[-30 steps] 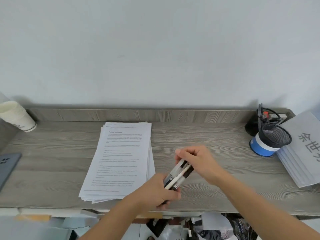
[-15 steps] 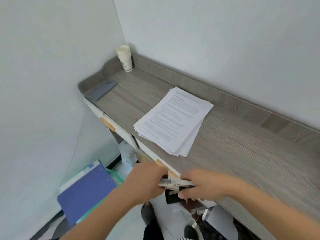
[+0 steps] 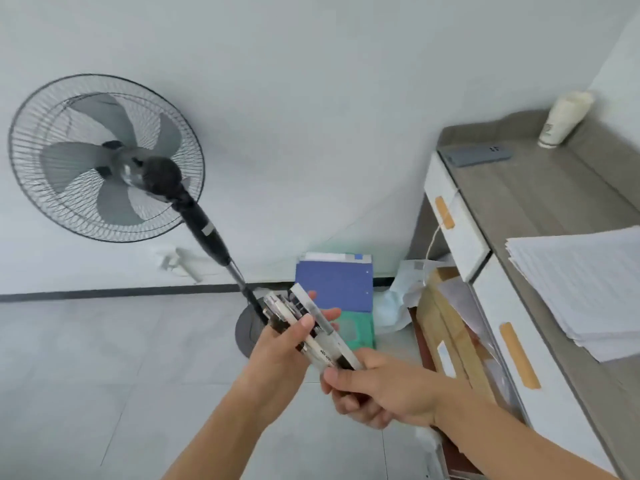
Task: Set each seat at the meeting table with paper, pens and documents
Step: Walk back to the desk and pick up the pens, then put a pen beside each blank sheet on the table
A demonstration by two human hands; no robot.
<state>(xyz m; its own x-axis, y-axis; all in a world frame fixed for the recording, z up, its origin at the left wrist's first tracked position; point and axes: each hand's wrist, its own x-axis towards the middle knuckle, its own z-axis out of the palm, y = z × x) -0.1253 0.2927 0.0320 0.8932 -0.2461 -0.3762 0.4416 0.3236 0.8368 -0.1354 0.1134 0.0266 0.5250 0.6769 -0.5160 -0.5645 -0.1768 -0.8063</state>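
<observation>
We grip pen bundle [image 3: 309,328] w/ both hands. L hand [image 3: 278,353] wraps upper half, thumb across front, fingertips [image 3: 329,312] showing past it at 2 o'clock. R hand [image 3: 379,389] curls round lower end. Docs stack [image 3: 581,289] on desk [image 3: 540,202], 3 o'clock.

Small office: desk [image 3: 540,202] with printed papers [image 3: 585,289] at right, folders [image 3: 334,284] at centre, pedestal fan [image 3: 105,157] at left.

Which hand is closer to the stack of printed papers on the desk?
Right. The right hand grips the pens left of the paper stack, off the desk; the left hand holds them farther left.
</observation>
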